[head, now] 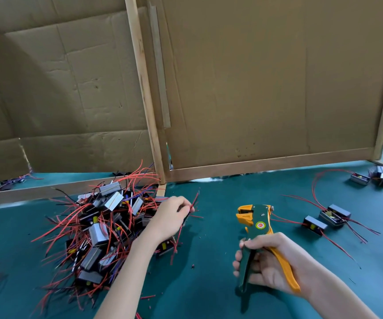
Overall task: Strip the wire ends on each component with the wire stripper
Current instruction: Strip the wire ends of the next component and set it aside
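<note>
A heap of small black and silver components [103,233] with tangled red wires lies on the green table at the left. My left hand [172,215] reaches over the heap's right edge and pinches the red wires [194,203] of one component, whose body is mostly hidden under the hand. My right hand [268,265] grips the green and orange wire stripper [256,224] by its handles, jaws pointing up and away, apart from the wires.
Three components [328,218] with red leads lie right of the stripper, and two more [369,177] sit at the far right. Cardboard panels on wooden frames [266,88] wall off the back. Bits of red insulation [148,297] dot the green table [208,284].
</note>
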{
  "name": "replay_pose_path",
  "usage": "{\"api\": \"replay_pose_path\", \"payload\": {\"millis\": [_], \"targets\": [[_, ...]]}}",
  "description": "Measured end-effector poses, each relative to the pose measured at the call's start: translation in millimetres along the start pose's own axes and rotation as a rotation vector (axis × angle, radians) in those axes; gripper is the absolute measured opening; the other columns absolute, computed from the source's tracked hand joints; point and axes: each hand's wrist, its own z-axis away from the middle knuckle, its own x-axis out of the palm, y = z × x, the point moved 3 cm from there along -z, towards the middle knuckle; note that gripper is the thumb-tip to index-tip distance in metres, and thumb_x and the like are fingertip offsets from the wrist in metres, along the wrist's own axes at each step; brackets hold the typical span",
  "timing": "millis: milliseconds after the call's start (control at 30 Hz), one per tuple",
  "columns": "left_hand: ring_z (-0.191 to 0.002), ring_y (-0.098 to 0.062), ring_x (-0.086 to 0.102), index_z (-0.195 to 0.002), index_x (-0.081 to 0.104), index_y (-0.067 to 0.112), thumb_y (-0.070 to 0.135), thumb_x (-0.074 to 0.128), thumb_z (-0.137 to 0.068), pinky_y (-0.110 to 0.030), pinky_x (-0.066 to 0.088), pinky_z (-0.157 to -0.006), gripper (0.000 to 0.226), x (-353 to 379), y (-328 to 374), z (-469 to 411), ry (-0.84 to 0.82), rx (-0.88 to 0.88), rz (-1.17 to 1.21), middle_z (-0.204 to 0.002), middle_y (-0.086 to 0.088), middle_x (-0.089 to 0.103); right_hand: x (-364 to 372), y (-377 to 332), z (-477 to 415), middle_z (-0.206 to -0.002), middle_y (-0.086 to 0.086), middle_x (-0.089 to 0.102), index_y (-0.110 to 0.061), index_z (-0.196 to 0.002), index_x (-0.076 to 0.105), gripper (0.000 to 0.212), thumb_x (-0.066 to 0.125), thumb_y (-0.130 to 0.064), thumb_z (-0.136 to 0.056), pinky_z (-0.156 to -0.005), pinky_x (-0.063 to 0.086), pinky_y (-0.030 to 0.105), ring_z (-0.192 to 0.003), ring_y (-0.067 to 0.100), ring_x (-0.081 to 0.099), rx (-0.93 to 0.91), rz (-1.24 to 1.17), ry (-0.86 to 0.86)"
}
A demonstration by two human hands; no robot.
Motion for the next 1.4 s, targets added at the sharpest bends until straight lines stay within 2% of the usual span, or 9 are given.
{"api": "replay_pose_path", "payload": {"millis": [67,167,267,467,600,767,900,1067,1400], "targets": [[-0.088,-0.011,0.061,-0.092,0.063,0.015,0.013,0.043,-0.101,-0.013,0.048,-0.075,0.022,-7.5,8.6,0.1,0.034,0.021,0.193,-0.105,0.004,0.063,1.3,0.6,0.5,-0.08,0.025,0.062,0.003,-0.08,0.061,0.013,0.063,0.001,-0.067,-0.068,0.058,0.05,-0.07,0.04,0.066,-0.013,0.026,-0.012],[-0.084,-0.013,0.063,-0.089,0.062,0.012,0.013,0.044,-0.101,-0.028,0.058,-0.071,0.022,-14.9,19.8,2.2,0.051,0.03,0.584,-0.103,-0.006,0.064,5.4,1.5,2.5,-0.08,0.026,0.062,0.002,-0.077,0.064,0.013,0.066,0.005,-0.064,-0.07,0.058,0.05,-0.071,0.041,0.066,-0.032,0.06,-0.058],[-0.077,-0.016,0.066,-0.083,0.068,0.014,0.015,0.049,-0.1,-0.039,0.059,-0.077,0.025,-22.7,28.6,4.5,0.079,0.108,0.695,-0.09,-0.012,0.068,10.0,3.0,4.7,-0.08,0.026,0.061,0.001,-0.076,0.066,0.018,0.071,-0.002,-0.059,-0.07,0.058,0.049,-0.073,0.041,0.066,-0.061,0.085,-0.104],[-0.093,-0.023,0.067,-0.1,0.072,0.022,0.006,0.05,-0.097,-0.04,0.053,-0.093,0.027,-28.1,41.1,9.3,0.117,0.171,0.743,-0.091,-0.005,0.074,13.6,4.2,6.5,-0.082,0.028,0.061,0.0,-0.079,0.068,0.031,0.081,-0.005,-0.052,-0.072,0.056,0.049,-0.076,0.043,0.065,-0.137,0.114,-0.165],[-0.093,-0.015,0.065,-0.098,0.07,0.028,0.009,0.052,-0.096,-0.042,0.043,-0.102,0.026,-26.1,43.0,10.4,0.161,0.171,0.648,-0.083,0.002,0.074,14.4,4.1,5.7,-0.082,0.028,0.061,-0.001,-0.081,0.067,0.03,0.081,-0.006,-0.055,-0.074,0.056,0.049,-0.078,0.043,0.065,-0.173,0.14,-0.193],[-0.077,-0.005,0.064,-0.077,0.074,0.035,0.016,0.058,-0.094,-0.026,0.048,-0.09,0.029,-24.3,46.5,11.5,0.189,0.208,0.661,-0.068,0.004,0.069,17.0,2.9,7.3,-0.082,0.027,0.061,-0.001,-0.082,0.065,0.029,0.08,-0.008,-0.058,-0.076,0.055,0.05,-0.077,0.042,0.064,-0.215,0.174,-0.245],[-0.081,-0.003,0.068,-0.085,0.073,0.029,0.016,0.062,-0.092,-0.008,0.046,-0.075,0.019,-23.1,46.7,11.3,0.172,0.239,0.659,-0.076,0.003,0.074,18.6,1.9,8.6,-0.083,0.027,0.061,-0.002,-0.084,0.065,0.035,0.085,-0.011,-0.057,-0.079,0.054,0.052,-0.079,0.042,0.063,-0.257,0.204,-0.273],[-0.079,-0.008,0.07,-0.093,0.063,0.017,0.012,0.064,-0.09,-0.015,0.051,-0.077,0.005,-19.5,44.8,9.4,0.157,0.201,0.704,-0.077,0.002,0.075,19.5,-0.5,9.2,-0.083,0.028,0.06,-0.001,-0.084,0.066,0.04,0.089,-0.012,-0.053,-0.078,0.054,0.052,-0.079,0.043,0.063,-0.287,0.191,-0.283],[-0.081,-0.008,0.058,-0.091,0.057,0.018,0.012,0.051,-0.097,-0.014,0.045,-0.08,0.011,-16.0,46.8,10.8,0.061,0.163,0.736,-0.075,0.005,0.061,18.8,-1.7,9.3,-0.083,0.028,0.061,-0.002,-0.084,0.066,0.04,0.089,-0.013,-0.053,-0.08,0.053,0.053,-0.079,0.043,0.064,-0.298,0.207,-0.28]]}}
